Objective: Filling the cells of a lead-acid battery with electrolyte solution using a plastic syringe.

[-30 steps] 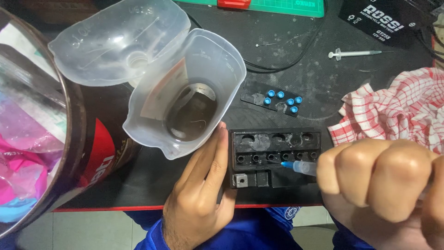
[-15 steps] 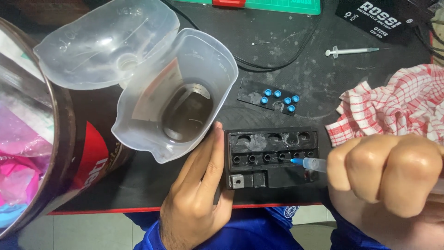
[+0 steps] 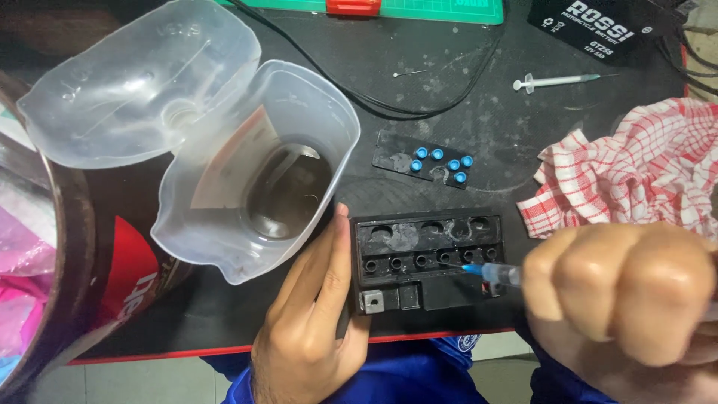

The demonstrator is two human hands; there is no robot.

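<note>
A small black battery [image 3: 426,262] with a row of round fill holes lies on the dark mat near the front edge. My left hand [image 3: 310,322] rests flat against its left side, fingers straight. My right hand [image 3: 628,299] is closed in a fist around a syringe [image 3: 493,274] with a blue hub; its needle tip sits at one of the holes toward the right of the row. A clear plastic jug [image 3: 262,179] holding a little liquid stands just left of the battery.
A black strip with several blue caps [image 3: 437,164] lies behind the battery. A red-and-white checked cloth [image 3: 636,164] is at the right, a second syringe [image 3: 557,80] and another black battery [image 3: 598,26] behind it. A clear cut container [image 3: 134,90], black cable [image 3: 419,112] and pink plastic [image 3: 22,292] are at left.
My right hand with the syringe has shifted slightly; the needle stays at the battery's hole row. My left hand keeps its place against the battery.
</note>
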